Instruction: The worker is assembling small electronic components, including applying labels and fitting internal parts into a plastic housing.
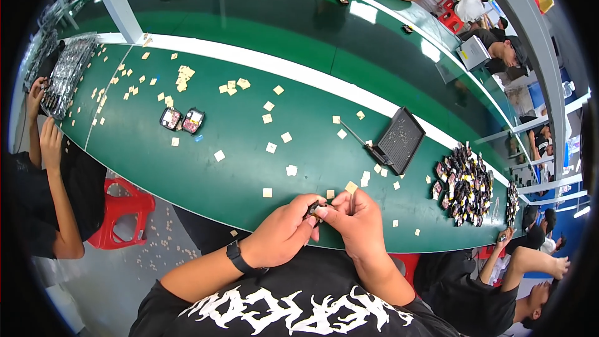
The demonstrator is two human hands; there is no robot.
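Observation:
Over the near edge of the green table my two hands meet around a small black device [317, 210], largely covered by fingers. My left hand [277, 235], with a black band at the wrist, is closed on it. The thumb of my right hand [360, 228] presses against the device. A small cream square [351, 187] sticks up from the fingers of that same hand. Just beyond my fingertips another cream square [330, 194] shows. Two open-faced black devices [181, 120] lie side by side to the left.
Many cream squares [268, 105] are scattered across the green table [237, 150]. At right stand a black tray [399, 140] with a thin rod beside it and a heap of black devices [463, 184]. Far left are plastic-wrapped parts [68, 75] and a co-worker's hands [50, 140].

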